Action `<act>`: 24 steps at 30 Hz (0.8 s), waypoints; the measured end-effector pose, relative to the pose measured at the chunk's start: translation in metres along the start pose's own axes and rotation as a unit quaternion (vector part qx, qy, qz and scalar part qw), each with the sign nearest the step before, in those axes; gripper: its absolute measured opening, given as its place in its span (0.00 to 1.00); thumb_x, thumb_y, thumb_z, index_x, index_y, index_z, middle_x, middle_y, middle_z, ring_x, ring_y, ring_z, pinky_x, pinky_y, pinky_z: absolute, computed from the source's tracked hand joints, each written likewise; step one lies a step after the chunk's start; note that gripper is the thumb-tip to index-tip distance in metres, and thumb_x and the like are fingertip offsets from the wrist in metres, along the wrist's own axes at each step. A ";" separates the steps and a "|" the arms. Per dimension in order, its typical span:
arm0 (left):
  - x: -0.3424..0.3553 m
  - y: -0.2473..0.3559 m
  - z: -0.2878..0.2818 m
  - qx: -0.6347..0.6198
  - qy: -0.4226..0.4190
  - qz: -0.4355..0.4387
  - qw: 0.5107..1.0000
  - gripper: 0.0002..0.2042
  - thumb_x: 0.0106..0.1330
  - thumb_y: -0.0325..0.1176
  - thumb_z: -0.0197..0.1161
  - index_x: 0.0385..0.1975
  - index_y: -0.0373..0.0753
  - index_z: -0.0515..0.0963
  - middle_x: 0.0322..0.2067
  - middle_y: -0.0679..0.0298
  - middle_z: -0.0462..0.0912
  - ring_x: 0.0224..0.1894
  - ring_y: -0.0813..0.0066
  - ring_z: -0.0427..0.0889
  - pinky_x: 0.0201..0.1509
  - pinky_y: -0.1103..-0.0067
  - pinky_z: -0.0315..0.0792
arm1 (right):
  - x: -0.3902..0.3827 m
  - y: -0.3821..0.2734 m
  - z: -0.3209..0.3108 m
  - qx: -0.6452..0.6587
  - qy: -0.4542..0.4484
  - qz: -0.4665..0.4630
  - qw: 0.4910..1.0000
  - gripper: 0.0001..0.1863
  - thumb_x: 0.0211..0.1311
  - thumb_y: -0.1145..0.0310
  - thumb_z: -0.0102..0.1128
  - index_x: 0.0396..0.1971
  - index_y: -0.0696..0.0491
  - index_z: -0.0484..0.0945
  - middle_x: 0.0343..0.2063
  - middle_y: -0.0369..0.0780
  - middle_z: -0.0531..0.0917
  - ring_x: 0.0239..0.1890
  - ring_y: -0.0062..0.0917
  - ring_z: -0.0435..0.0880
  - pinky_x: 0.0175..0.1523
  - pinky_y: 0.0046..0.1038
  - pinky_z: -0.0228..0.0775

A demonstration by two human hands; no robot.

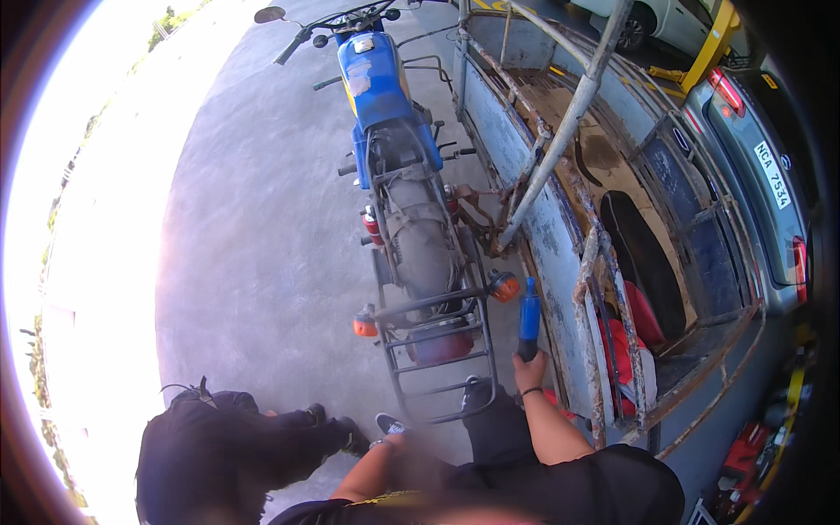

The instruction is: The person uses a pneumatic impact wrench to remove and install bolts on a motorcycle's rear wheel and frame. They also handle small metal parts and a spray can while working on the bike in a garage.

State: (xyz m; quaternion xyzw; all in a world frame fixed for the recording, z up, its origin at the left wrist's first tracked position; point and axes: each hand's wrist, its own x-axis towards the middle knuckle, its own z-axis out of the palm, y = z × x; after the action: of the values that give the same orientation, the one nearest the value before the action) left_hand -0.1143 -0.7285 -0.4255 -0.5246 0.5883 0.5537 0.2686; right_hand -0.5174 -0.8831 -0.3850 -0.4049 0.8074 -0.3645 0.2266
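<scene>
A long blue tool with a slim tip and a dark lower end (529, 319) is upright in my right hand (528, 372), whose fingers wrap its dark end. It is beside the motorcycle's rear rack (437, 359), close to the right orange turn signal (504, 286). My left hand (396, 442) is low in front of my body, its fingers blurred and hidden. The motorcycle (376, 83) has a blue tank and stands ahead of me. Its seat is off, baring the frame and rear fender (424, 245).
A rusty blue metal sidecar (560, 236) with pipe rails adjoins the bike's right side. Inside lie a long black seat (643, 262) and red cloth (619, 350). Someone in dark clothes (219, 459) is bent at the left. A grey car (752, 175) and yellow lift post (713, 48) stand at right.
</scene>
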 end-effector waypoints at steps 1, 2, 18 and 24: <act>-0.026 0.019 -0.014 0.015 0.023 0.024 0.999 0.31 0.70 0.61 0.57 0.59 0.42 0.82 0.54 0.51 0.86 0.57 0.55 0.85 0.61 0.67 0.76 | 0.001 -0.002 0.001 0.009 -0.018 0.021 1.000 0.27 0.48 0.64 0.77 0.45 0.63 0.77 0.44 0.52 0.77 0.48 0.49 0.79 0.56 0.45 0.71; -0.044 0.041 -0.030 -0.015 0.022 0.011 1.000 0.30 0.69 0.60 0.59 0.58 0.40 0.82 0.50 0.52 0.88 0.53 0.57 0.87 0.58 0.68 0.78 | 0.002 -0.004 0.001 0.010 -0.030 0.055 0.998 0.28 0.48 0.64 0.77 0.47 0.63 0.77 0.46 0.52 0.76 0.50 0.49 0.79 0.56 0.45 0.71; -0.125 0.169 -0.050 -0.145 0.158 0.006 0.977 0.23 0.68 0.47 0.67 0.52 0.34 0.83 0.49 0.44 0.86 0.55 0.46 0.84 0.60 0.64 0.77 | 0.045 -0.013 0.035 -0.022 -0.082 0.071 0.994 0.28 0.49 0.61 0.76 0.48 0.61 0.79 0.45 0.51 0.79 0.53 0.49 0.79 0.57 0.44 0.73; -0.107 0.083 -0.116 -0.273 0.213 -0.095 0.933 0.17 0.68 0.43 0.69 0.49 0.37 0.84 0.45 0.51 0.89 0.52 0.56 0.88 0.55 0.67 0.79 | 0.077 -0.028 0.074 0.004 -0.084 0.045 0.995 0.30 0.50 0.62 0.79 0.49 0.62 0.76 0.45 0.50 0.75 0.51 0.47 0.77 0.58 0.42 0.72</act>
State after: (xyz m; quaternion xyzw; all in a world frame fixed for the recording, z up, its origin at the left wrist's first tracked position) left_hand -0.1268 -0.8162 -0.2707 -0.7371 0.4050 0.5399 0.0346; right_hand -0.4992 -0.9873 -0.4155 -0.3967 0.8013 -0.3220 0.3111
